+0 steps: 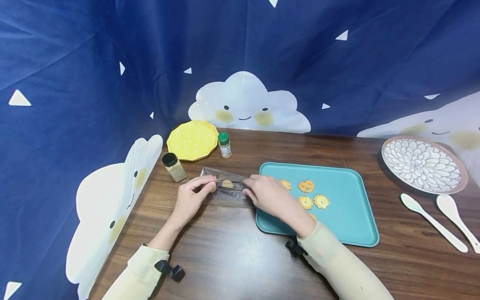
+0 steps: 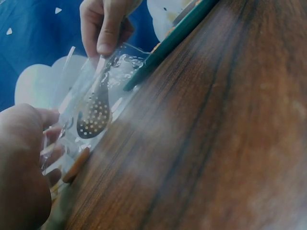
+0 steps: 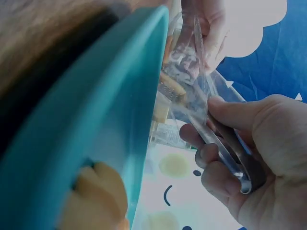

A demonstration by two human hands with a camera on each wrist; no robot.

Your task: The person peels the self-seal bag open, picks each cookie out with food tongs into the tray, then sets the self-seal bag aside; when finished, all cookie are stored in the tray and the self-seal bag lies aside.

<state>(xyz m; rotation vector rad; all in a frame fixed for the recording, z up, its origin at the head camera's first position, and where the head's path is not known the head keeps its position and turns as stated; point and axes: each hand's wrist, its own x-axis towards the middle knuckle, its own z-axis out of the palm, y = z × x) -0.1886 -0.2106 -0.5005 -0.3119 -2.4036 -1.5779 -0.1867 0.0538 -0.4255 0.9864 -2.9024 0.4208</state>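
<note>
In the head view my left hand [image 1: 190, 196] pinches the edge of a clear plastic bag [image 1: 211, 171] between thumb and fingers. My right hand [image 1: 271, 198] grips metal tongs [image 3: 240, 160], whose perforated, spoon-like end [image 2: 94, 117] reaches inside the bag. A round cookie [image 1: 227, 183] shows at that end, seen through the plastic. Low in the bag, beside my left fingers, lies a brown cookie [image 2: 76, 165]. My right forearm passes over a teal tray [image 1: 360, 229] holding several cookies, among them a pretzel-shaped one [image 1: 306, 186] and a scalloped one [image 1: 321, 201].
Behind my left hand stand a black-lidded jar [image 1: 175, 167], a yellow plate [image 1: 193, 140] and a green-capped shaker [image 1: 224, 146]. At right are a petal-patterned plate [image 1: 423, 164] and two white spoons [image 1: 435, 223] [image 1: 455, 216]. A blue curtain [image 1: 300, 46] hangs behind the wooden table [image 1: 225, 258].
</note>
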